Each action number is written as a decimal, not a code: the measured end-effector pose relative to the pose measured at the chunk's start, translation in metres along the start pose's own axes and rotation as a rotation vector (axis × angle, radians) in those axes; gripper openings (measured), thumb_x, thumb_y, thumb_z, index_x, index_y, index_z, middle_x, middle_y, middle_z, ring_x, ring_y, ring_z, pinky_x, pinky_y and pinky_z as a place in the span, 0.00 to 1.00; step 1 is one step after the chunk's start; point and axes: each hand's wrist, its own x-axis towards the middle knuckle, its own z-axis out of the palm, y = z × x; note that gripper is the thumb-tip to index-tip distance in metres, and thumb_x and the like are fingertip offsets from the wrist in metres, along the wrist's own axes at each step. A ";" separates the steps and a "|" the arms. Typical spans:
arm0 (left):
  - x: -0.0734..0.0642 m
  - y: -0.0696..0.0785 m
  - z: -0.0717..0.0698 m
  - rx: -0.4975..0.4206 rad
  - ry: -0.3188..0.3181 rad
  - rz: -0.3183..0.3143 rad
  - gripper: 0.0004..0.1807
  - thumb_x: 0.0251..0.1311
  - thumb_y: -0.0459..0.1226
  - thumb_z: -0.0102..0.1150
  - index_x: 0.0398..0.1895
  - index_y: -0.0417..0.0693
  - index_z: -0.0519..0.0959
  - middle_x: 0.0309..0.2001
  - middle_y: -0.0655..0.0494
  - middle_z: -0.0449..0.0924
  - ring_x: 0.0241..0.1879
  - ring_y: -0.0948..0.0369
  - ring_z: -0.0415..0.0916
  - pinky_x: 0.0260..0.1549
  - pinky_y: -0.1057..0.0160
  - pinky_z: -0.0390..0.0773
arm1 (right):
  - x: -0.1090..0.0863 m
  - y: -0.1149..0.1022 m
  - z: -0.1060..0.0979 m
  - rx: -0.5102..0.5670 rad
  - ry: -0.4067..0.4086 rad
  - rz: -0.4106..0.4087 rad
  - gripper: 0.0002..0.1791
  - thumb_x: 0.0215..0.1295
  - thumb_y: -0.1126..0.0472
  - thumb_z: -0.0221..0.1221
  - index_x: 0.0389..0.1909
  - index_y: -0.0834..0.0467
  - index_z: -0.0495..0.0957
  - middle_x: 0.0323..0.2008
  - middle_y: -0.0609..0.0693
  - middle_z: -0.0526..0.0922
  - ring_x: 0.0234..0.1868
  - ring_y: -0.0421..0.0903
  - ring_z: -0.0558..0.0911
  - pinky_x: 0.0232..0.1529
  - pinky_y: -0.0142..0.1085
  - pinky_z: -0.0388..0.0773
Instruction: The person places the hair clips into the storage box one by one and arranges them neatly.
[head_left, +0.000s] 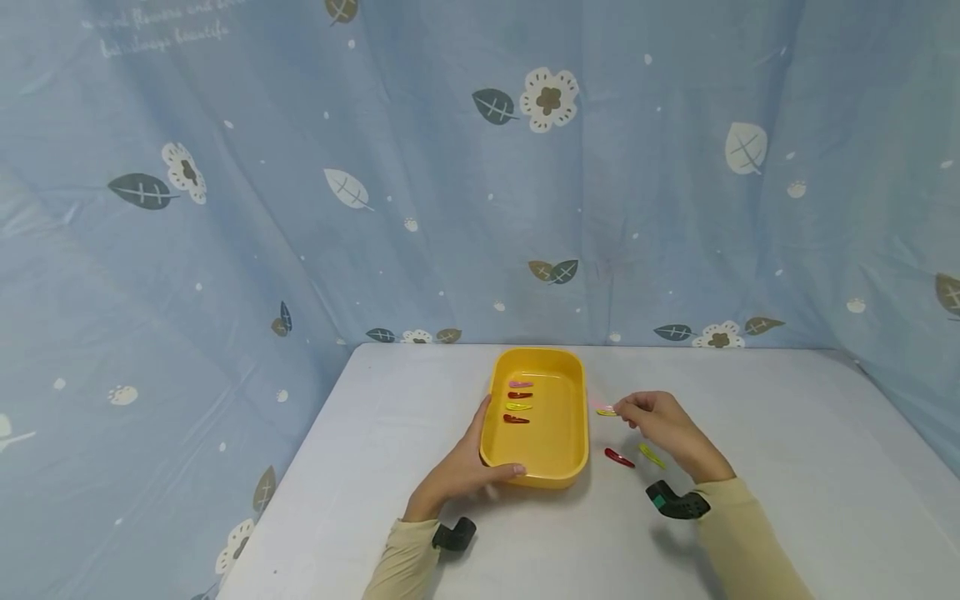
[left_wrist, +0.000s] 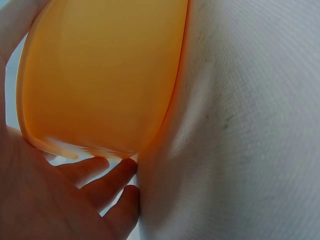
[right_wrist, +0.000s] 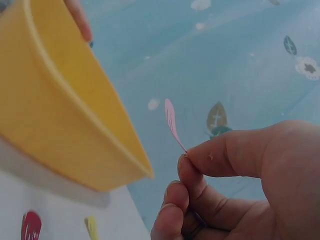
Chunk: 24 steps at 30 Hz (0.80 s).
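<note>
My left hand (head_left: pixel 465 462) grips the left near corner of a yellow plastic tray (head_left: pixel 555 437), thumb over the near rim and fingers along its side. In the tray's left half lie snap hair clips in a column: pink (head_left: pixel 521 384), red (head_left: pixel 521 395), yellow (head_left: pixel 519 407) and another red (head_left: pixel 516 419). Just right of the tray, my right hand (head_left: pixel 663 421) pinches a pink hair clip (right_wrist: pixel 171 117) by its narrow end between thumb and forefinger. A yellow clip (head_left: pixel 606 413) shows by those fingertips in the head view; whether it is held is unclear.
On the white table (head_left: pixel 420 400), right of the tray, lie a red hair clip (head_left: pixel 619 457) and a yellow-green one (head_left: pixel 652 456). A blue patterned curtain (head_left: pixel 450 208) hangs behind the table. Each wrist wears a black camera (head_left: pixel 677 502).
</note>
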 end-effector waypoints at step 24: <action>-0.001 0.003 0.000 -0.022 -0.008 -0.002 0.72 0.50 0.57 0.78 0.85 0.65 0.32 0.83 0.52 0.52 0.73 0.54 0.64 0.79 0.39 0.56 | 0.007 -0.046 0.017 0.094 -0.050 -0.073 0.19 0.76 0.51 0.56 0.49 0.65 0.81 0.37 0.52 0.77 0.40 0.48 0.75 0.47 0.39 0.76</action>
